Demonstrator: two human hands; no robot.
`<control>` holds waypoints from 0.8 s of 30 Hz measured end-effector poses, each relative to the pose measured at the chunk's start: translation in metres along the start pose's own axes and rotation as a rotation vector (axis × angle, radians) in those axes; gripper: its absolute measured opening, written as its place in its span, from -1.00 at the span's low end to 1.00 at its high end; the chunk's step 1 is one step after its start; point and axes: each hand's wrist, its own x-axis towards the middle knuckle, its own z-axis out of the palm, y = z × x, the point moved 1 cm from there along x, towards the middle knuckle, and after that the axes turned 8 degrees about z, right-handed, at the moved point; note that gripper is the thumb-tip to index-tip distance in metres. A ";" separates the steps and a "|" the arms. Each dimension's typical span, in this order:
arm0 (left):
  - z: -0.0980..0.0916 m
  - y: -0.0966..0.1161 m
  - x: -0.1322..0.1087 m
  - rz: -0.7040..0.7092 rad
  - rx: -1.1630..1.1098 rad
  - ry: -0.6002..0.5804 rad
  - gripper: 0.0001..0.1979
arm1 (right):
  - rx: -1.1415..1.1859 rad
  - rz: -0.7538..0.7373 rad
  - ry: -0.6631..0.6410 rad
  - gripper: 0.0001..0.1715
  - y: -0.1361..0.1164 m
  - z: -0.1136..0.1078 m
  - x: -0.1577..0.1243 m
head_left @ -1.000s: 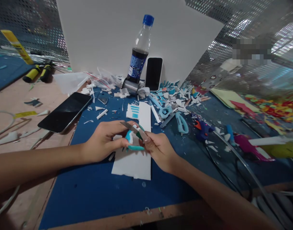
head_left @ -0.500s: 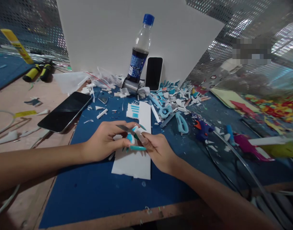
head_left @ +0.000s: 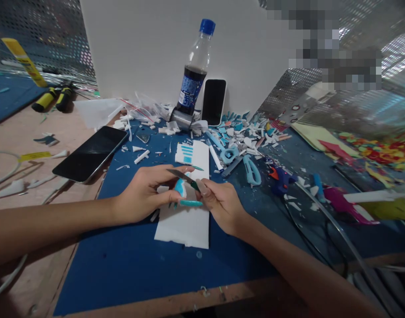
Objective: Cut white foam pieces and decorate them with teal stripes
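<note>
My left hand (head_left: 149,190) pinches a small blue-and-white foam piece (head_left: 180,187) between thumb and fingers, above a white foam strip (head_left: 184,232). Long teal nails extend from its thumb and index finger. In my right hand (head_left: 224,203) is a small knife (head_left: 181,176) with a dark green handle, mostly covered by the fingers. Its blade points left, across the top of the foam piece; I cannot tell whether they touch. Just beyond my hands, a white piece with blue bars (head_left: 186,154) lies against the strip.
Behind stand a cola bottle (head_left: 192,84) and a propped phone (head_left: 213,101), near heaped foam scraps (head_left: 245,132). Another phone (head_left: 89,153) lies left. Light-blue scissors (head_left: 252,170), a blue glue gun (head_left: 282,180) and cables are on the right. A blurred person sits at far right.
The knife has shifted slightly to the right and lifted a little relative to the foam piece, exposing more of the piece. My left hand has barely moved.
</note>
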 end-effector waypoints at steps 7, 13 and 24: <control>0.000 0.003 0.001 0.012 0.010 0.034 -0.62 | 0.006 -0.019 -0.002 -0.57 0.000 0.002 0.001; 0.000 0.003 0.001 -0.029 0.039 -0.008 -0.55 | -0.021 -0.021 0.008 -0.56 -0.001 0.004 0.002; 0.000 0.004 0.002 -0.005 0.010 -0.027 -0.61 | 0.054 0.003 -0.054 -0.53 -0.003 0.005 0.002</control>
